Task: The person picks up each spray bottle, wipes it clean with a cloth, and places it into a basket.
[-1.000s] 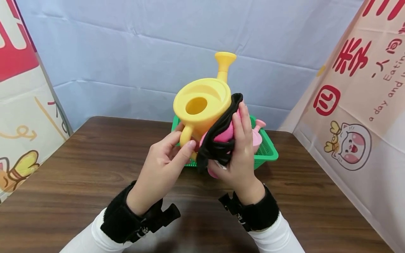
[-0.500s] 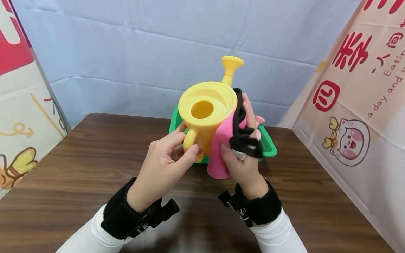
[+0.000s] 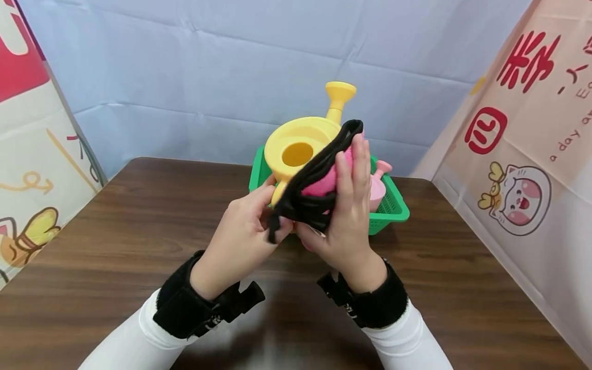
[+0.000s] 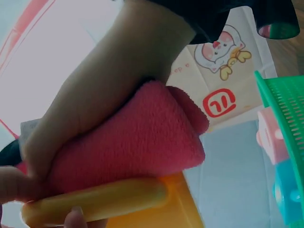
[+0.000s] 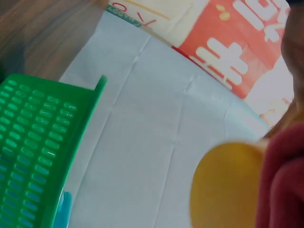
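Note:
A yellow toy watering can [image 3: 302, 134], its spout pointing up and away, is held above the table. My left hand [image 3: 233, 241] grips its handle [image 4: 95, 203], which shows in the left wrist view under a pink cloth. That fluffy cloth [image 3: 321, 184] has black edging and a dangling black strap, and lies folded against the can's right side. My right hand [image 3: 347, 218] holds it there, fingers lying along the cloth and thumb below. In the right wrist view, part of the yellow can and folds of the cloth [image 5: 285, 185] show at the right edge.
Behind the hands a green perforated basket [image 3: 393, 213] stands on the brown wooden table [image 3: 152, 226]. Inside it is a small pink watering can [image 3: 376, 195]. The left wrist view also shows a blue thing [image 4: 286, 194] by the basket. Printed cloth screens flank the table.
The pink cloth swung right, baring more of the can's side, then came back left over the can's side and handle. The watering can shifted slightly right. My left hand kept its grip.

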